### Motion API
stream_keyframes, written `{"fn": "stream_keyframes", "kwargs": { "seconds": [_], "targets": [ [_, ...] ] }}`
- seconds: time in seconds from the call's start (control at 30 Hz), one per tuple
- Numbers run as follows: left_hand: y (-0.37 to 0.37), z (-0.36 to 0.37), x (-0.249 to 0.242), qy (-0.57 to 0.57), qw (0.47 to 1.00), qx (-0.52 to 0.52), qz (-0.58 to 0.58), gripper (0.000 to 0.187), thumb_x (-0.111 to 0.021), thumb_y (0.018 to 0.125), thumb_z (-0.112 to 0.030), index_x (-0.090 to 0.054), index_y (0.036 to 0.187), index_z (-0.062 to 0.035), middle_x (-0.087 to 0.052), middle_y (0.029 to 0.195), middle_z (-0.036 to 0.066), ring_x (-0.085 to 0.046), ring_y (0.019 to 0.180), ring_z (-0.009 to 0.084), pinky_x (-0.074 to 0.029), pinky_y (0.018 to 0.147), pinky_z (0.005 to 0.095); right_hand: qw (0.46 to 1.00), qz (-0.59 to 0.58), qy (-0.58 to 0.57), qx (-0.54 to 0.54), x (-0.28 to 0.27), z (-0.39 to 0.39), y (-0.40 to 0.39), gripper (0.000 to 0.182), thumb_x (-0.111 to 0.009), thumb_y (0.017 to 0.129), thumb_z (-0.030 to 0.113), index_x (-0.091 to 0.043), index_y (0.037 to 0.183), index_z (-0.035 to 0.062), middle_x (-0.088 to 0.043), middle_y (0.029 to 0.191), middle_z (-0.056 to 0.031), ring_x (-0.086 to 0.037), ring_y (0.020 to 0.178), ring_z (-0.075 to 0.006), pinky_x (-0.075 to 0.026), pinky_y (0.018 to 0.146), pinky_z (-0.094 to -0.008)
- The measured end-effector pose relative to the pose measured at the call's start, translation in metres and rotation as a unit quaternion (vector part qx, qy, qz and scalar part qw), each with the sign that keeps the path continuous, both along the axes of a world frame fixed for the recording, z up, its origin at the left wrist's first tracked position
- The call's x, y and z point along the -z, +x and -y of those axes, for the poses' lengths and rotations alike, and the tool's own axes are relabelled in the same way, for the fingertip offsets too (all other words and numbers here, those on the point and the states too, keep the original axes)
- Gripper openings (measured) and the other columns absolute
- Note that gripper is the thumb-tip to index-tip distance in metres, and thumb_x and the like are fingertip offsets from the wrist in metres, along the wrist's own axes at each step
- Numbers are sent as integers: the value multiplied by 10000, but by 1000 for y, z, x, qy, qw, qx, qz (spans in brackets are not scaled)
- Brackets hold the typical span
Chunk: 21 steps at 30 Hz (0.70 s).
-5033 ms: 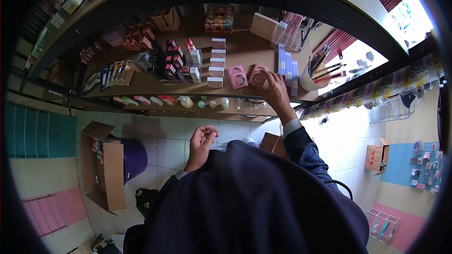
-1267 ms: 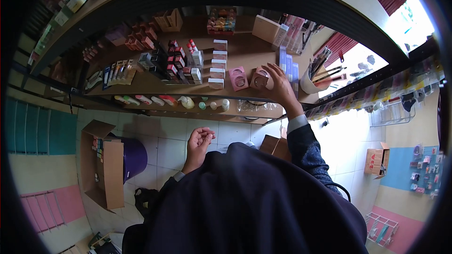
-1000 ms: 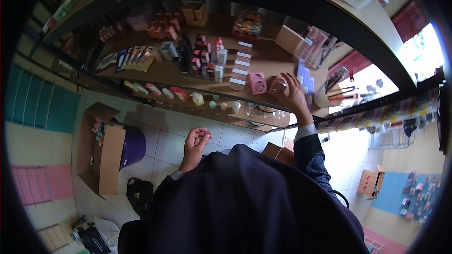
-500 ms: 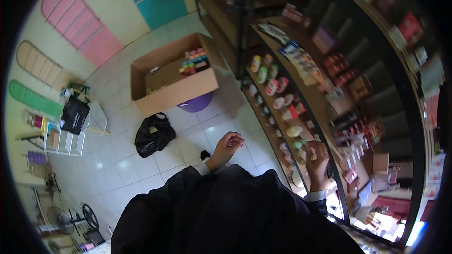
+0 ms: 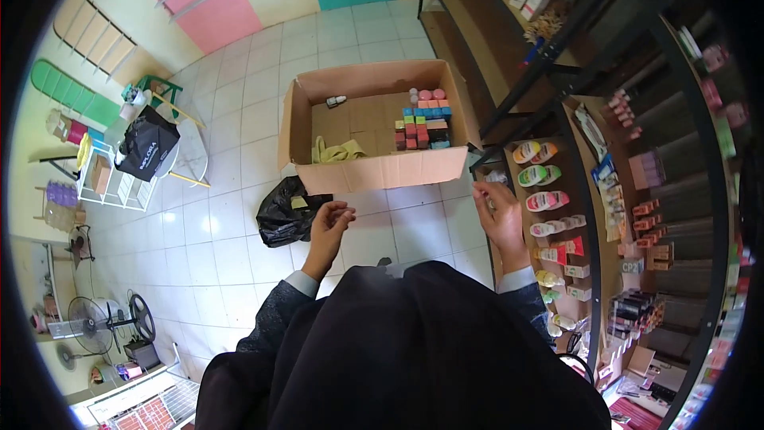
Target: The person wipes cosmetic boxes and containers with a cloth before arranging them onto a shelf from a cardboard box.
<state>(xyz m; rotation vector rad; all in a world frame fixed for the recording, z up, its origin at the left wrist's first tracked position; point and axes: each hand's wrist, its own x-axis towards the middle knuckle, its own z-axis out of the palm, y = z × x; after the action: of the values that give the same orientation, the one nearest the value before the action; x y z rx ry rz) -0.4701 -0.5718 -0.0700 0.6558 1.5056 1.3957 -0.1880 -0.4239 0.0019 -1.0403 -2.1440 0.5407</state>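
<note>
Left hand [image 5: 327, 230], right hand [image 5: 502, 219], box [image 5: 382, 175] holding probably cartons [image 5: 411, 137]

Left hand [image 5: 325, 234] near frame centre, fingers half-curled, close to black plastic bag [image 5: 283, 219]. Right hand [image 5: 501, 221] right of centre, beside shelf rack [image 5: 598, 240] with bottles [image 5: 535, 176] in rows. Cardboard box [image 5: 382, 178] upper centre: small coloured boxes [image 5: 422, 127] right side, yellowish cloth [image 5: 341, 151] lower left.

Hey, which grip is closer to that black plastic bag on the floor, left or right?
Left. The left grip is just right of the black plastic bag in the picture; the right grip is much farther right, beside the shelved bottles.
</note>
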Motion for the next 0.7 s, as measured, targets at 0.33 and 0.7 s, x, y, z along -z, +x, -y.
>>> {"fn": "stream_keyframes", "kwargs": {
  "seconds": [0.33,0.7],
  "targets": [
    [-66,-37,26,-57,990,-125,17,214,-542,866,-137,-492,1051,-43,-612,977,69,-580,877,133,-415,716,227,979,21,-170,108,103,-168,-68,167,-585,770,54,-598,934,26,-624,832,-141,-614,731,-292,-489,650,-353],
    [-77,-143,67,-147,980,-125,57,222,-544,868,-137,-491,1063,-45,-604,1002,69,-577,887,130,-426,728,234,935,342,-96,7,300,-262,-106,349,-523,748,32,-505,1092,87,-495,1163,-110,-467,1035,-313,-425,858,-396]
  ]
}}
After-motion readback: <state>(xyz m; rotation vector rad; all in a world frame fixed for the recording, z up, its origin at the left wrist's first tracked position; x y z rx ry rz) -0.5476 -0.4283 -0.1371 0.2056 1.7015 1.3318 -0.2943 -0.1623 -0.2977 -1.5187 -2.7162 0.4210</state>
